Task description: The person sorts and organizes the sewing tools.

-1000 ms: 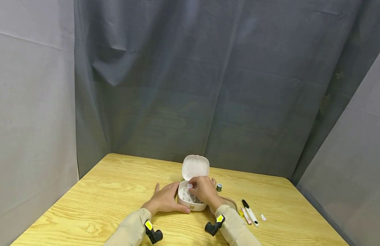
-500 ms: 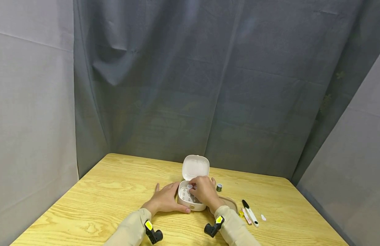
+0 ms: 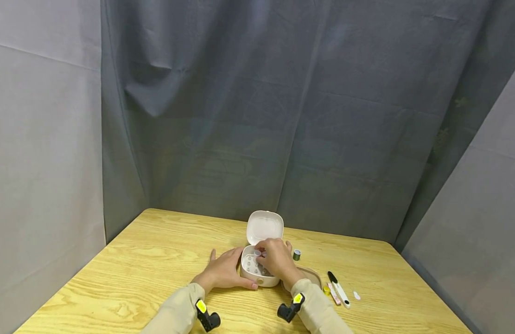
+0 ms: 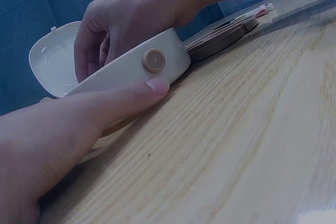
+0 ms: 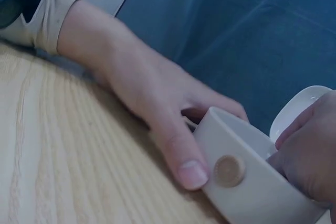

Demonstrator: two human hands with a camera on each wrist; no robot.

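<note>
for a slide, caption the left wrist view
Left hand steadies a white box while the right hand reaches inside.

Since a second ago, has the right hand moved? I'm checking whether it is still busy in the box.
Barely: the right hand stays over the open white box, edging slightly toward the lid.

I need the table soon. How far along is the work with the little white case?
Done: the white case stands open, steadied by the left hand. In hand: the right hand pinches a small pale spool over its pegs. Left: a dark spool and snips lie outside it.
</note>
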